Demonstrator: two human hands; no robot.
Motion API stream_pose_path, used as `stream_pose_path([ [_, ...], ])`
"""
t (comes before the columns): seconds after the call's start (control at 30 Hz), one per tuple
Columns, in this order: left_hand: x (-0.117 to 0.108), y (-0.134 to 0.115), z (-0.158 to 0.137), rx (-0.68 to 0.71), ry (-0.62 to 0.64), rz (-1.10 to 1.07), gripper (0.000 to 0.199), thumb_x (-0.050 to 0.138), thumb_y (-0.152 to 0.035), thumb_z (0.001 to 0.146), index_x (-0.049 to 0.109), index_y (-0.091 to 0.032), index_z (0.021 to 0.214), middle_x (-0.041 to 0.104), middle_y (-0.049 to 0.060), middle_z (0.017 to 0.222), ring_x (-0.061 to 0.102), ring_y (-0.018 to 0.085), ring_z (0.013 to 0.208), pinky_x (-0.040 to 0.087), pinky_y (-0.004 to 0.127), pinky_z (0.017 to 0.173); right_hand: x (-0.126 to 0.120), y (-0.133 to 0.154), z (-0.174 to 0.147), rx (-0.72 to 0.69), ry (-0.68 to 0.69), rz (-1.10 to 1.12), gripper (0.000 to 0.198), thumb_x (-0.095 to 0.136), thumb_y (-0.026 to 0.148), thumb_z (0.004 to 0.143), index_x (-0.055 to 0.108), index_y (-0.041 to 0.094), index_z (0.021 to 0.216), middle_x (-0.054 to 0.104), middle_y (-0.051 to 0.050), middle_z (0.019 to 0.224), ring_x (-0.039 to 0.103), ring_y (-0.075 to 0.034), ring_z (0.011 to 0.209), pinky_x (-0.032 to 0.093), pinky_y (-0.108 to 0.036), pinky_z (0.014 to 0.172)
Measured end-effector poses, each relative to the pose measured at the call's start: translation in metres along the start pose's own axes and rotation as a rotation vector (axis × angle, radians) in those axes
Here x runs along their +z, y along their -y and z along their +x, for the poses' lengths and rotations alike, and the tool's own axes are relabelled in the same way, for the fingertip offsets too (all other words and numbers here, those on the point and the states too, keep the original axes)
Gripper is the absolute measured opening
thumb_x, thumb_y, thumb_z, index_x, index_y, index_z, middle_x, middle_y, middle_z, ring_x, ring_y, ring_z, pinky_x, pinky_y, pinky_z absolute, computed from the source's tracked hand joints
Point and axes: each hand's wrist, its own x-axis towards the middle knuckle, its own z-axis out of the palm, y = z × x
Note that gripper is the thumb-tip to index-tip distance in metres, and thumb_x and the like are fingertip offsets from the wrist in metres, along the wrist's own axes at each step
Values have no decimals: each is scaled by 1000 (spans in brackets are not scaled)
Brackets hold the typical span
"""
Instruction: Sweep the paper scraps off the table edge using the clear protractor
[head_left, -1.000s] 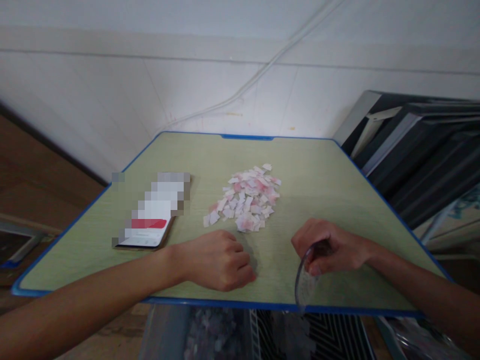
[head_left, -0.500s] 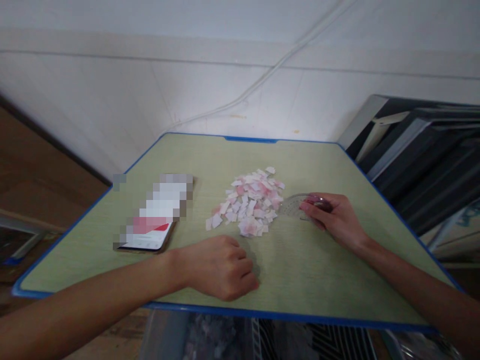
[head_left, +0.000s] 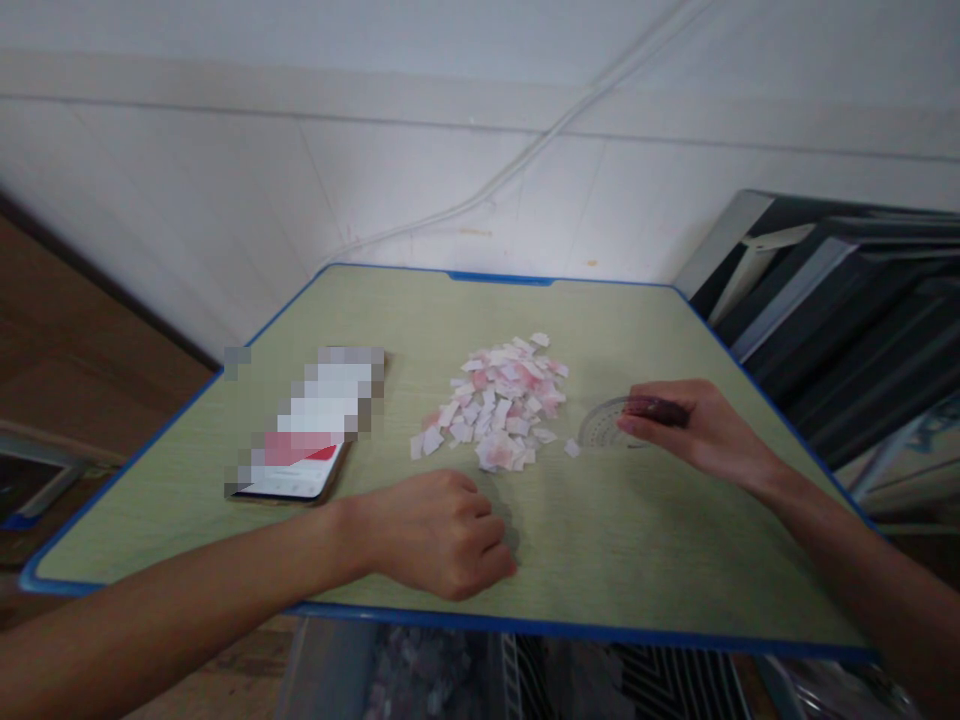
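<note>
A clear plastic protractor [head_left: 600,425] is gripped by its right part between the thumb and fingers of my right hand [head_left: 694,425]. It is held low over the table, to the right of a heap of torn paper scraps [head_left: 499,400], white and pink. One loose scrap [head_left: 572,448] lies between the heap and the protractor's left tip. My left hand [head_left: 442,535] rests on the table in front of the heap, palm down, curled into a fist with nothing showing in it.
A green table [head_left: 420,310] with a blue edge stands against a white wall. On its left lies a phone [head_left: 300,485] with its screen lit and partly blurred. Dark flat panels [head_left: 840,300] lean at the right. Below the front edge stands a clear bin [head_left: 420,665].
My right hand has moved to the right with the protractor, away from the heap. A single scrap now lies apart from the heap's right side. My left hand has stayed still.
</note>
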Motion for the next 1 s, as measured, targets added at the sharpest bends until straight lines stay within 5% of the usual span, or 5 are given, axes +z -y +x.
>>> stream_pose_path([
  [0.37, 0, 1, -1, 7, 15, 4, 26, 53, -18, 84, 51, -19, 58, 50, -3, 49, 46, 12, 43, 28, 31, 38, -1, 0, 0, 31, 31, 26, 41, 61, 50, 73, 46, 19, 51, 35, 5, 45, 31, -7, 40, 22, -23, 38],
  [0.57, -1, 0, 0, 3, 25, 6, 27, 52, -18, 85, 51, -19, 58, 50, -4, 49, 45, 12, 43, 29, 31, 38, 0, 0, 1, -61, -64, -94, 44, 60, 54, 75, 47, 19, 52, 40, 3, 47, 35, -9, 43, 25, -24, 40],
  [0.73, -2, -1, 0, -3, 34, 4, 28, 48, -16, 86, 51, -20, 58, 51, -3, 50, 45, 11, 43, 30, 31, 38, -2, 2, -2, -123, 73, -115, 42, 56, 52, 79, 48, 19, 54, 40, 3, 48, 38, -10, 44, 28, -24, 41],
  [1.0, 0, 0, -1, 1, 28, 5, 25, 52, -17, 84, 50, -20, 59, 50, -4, 50, 46, 12, 44, 30, 31, 38, -4, 0, -2, -173, 2, -128, 40, 57, 51, 80, 48, 20, 56, 39, 3, 48, 36, -10, 44, 26, -25, 40],
])
